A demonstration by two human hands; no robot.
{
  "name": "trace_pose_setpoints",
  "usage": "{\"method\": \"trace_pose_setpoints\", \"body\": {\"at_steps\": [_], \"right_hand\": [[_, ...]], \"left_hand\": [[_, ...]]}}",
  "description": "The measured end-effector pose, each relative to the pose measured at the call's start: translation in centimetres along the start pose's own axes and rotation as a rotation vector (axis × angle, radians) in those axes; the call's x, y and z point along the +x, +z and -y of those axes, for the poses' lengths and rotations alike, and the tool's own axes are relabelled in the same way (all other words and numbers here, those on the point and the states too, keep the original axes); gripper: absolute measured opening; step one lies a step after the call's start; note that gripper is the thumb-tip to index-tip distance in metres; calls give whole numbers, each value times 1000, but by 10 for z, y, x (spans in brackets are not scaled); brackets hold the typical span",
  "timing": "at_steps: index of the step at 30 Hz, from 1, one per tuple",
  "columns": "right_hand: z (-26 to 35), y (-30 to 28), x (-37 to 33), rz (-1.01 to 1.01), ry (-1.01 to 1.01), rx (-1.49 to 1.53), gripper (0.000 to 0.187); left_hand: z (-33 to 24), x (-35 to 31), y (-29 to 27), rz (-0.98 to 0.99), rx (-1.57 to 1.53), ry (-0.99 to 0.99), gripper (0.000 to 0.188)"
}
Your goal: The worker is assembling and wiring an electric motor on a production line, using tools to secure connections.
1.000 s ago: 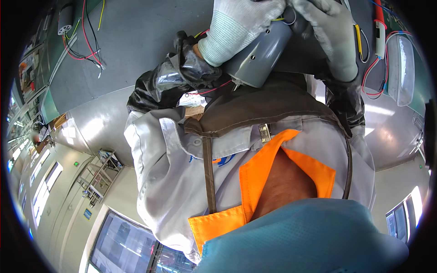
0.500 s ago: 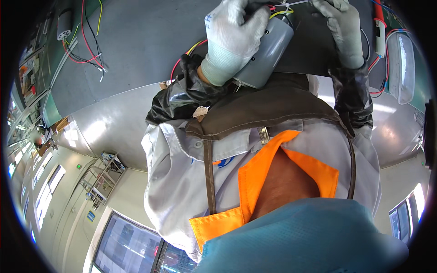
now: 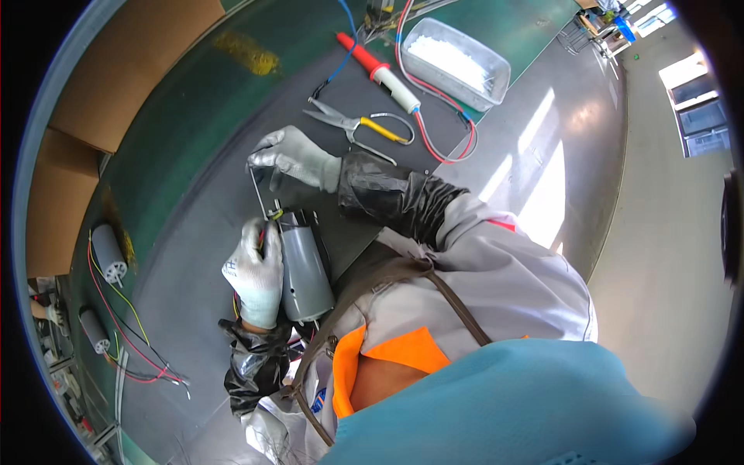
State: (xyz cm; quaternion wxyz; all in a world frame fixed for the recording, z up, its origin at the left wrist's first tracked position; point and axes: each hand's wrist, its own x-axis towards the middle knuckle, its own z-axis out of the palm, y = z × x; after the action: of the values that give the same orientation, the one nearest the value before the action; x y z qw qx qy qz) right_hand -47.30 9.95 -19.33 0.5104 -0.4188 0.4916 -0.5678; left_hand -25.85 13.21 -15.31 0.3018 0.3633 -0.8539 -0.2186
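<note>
A grey cylindrical motor lies on the dark mat against the front of my apron. My left hand, in a white glove, is closed around the wires at the motor's far end, with its fingers beside the casing. From that bundle a thin white cable tie runs up and away. My right hand, gloved too, pinches the tie's free end beyond the motor. Fingers hide most of the wires; a bit of yellow-green shows by the motor's end.
Scissors with a yellow handle lie beyond my right hand. Past them are a red-and-white probe-like tool with a cable and a clear tray of white strips. Two wired motors, one larger and one smaller, lie left; cardboard boxes stand far left.
The head view has swung round, bringing the scissors, tray and boxes into sight. My right hand has moved out from the motor, drawing the cable tie's end; my left hand stays at the wires.
</note>
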Motion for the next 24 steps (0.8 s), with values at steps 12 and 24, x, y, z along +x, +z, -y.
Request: {"method": "trace_pose_setpoints", "body": {"at_steps": [12,24], "right_hand": [[68,-19,-78,160,194,115,21],[73,-7,-34,11,-202,-410,28]], "left_hand": [[0,42,-20,336,392,650,12],[-16,23,-25,327,508,348,16]]}}
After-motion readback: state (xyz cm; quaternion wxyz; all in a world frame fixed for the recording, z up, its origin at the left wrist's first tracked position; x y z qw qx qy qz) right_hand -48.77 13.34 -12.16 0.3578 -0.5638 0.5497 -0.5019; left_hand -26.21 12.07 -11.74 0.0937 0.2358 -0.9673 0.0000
